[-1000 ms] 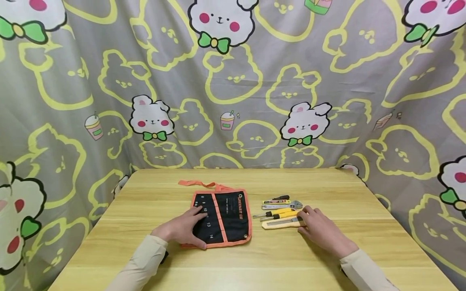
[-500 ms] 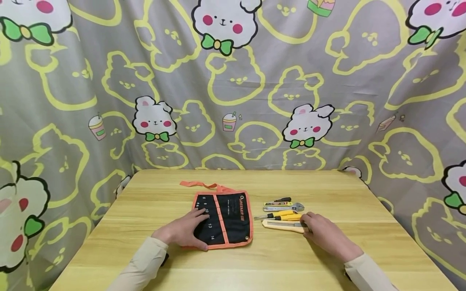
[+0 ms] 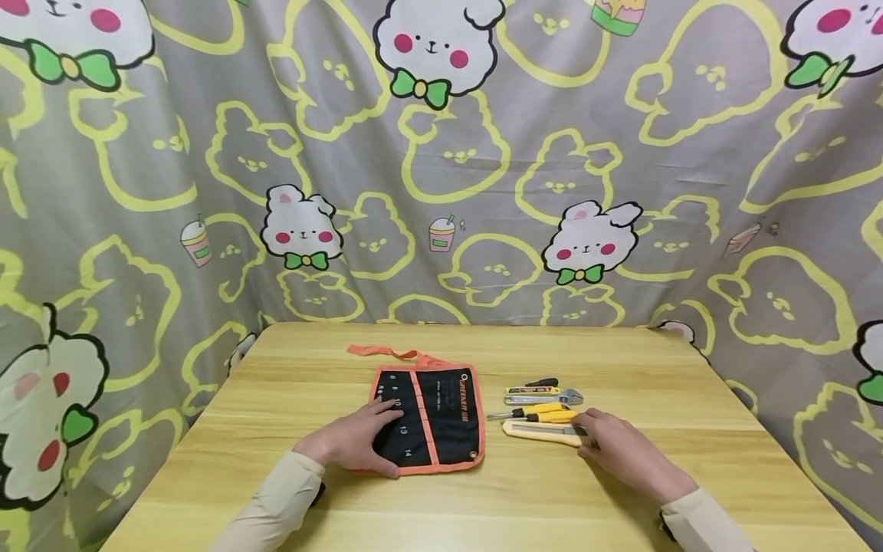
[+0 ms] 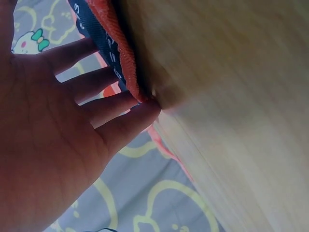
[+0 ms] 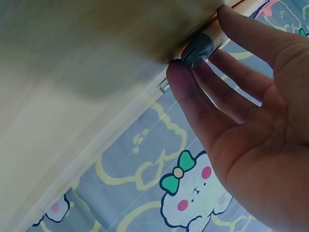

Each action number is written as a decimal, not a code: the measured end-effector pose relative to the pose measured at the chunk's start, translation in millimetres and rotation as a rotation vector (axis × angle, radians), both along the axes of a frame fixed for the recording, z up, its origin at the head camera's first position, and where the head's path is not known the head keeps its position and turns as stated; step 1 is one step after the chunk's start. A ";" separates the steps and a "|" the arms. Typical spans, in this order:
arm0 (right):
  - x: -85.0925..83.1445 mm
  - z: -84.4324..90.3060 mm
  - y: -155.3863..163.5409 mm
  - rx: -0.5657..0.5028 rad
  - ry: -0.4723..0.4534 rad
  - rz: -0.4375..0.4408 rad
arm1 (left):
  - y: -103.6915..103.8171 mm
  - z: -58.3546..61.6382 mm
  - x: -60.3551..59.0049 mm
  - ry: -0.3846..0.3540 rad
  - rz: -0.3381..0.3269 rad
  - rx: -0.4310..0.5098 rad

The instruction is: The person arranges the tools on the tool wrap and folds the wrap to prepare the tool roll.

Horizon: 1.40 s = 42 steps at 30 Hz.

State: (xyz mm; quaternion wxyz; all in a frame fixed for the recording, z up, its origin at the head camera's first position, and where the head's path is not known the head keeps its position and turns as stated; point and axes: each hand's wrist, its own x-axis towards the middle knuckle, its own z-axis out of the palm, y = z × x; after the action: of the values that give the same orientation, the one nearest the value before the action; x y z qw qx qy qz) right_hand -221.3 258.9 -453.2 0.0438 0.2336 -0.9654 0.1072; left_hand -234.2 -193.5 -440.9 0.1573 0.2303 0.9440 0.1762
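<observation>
My left hand (image 3: 348, 438) rests on the left part of a black tool pouch (image 3: 448, 414) with orange trim, fingers spread and thumb at its near edge. In the left wrist view the fingers lie along the pouch's orange edging (image 4: 126, 63). To the right of the pouch lies a pale orange utility knife (image 3: 541, 432). My right hand (image 3: 624, 451) holds the knife's right end between thumb and fingers. Its dark end cap (image 5: 199, 49) shows in the right wrist view. Just behind the knife are two yellow-handled screwdrivers (image 3: 541, 412), close to the right fingertips.
Behind the screwdrivers lie an adjustable wrench (image 3: 545, 399), a small yellow-labelled tool (image 3: 531, 390) and a black-handled tool (image 3: 545, 382). An orange strap (image 3: 382, 352) trails from the pouch's back edge. Patterned curtains (image 3: 476, 184) surround the wooden table (image 3: 290, 368).
The right hand has turned the utility knife a little, its right end swinging toward me. The left hand stays on the pouch. The head view has shifted slightly.
</observation>
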 end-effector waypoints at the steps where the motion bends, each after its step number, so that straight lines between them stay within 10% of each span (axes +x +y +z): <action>1: -0.1 0.3 0.4 -0.003 -0.003 0.003 | 0.5 -0.1 -0.2 0.001 -0.001 -0.002; 42: -7.3 8.9 2.7 -0.008 0.036 0.149 | 0.0 -1.6 -2.4 0.012 0.002 -0.010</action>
State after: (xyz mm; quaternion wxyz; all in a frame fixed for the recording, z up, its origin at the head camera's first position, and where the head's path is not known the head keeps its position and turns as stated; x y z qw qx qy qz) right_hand -228.6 261.6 -444.3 0.0542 0.3068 -0.9439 0.1098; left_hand -236.7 -193.5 -442.6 0.1526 0.2297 0.9460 0.1704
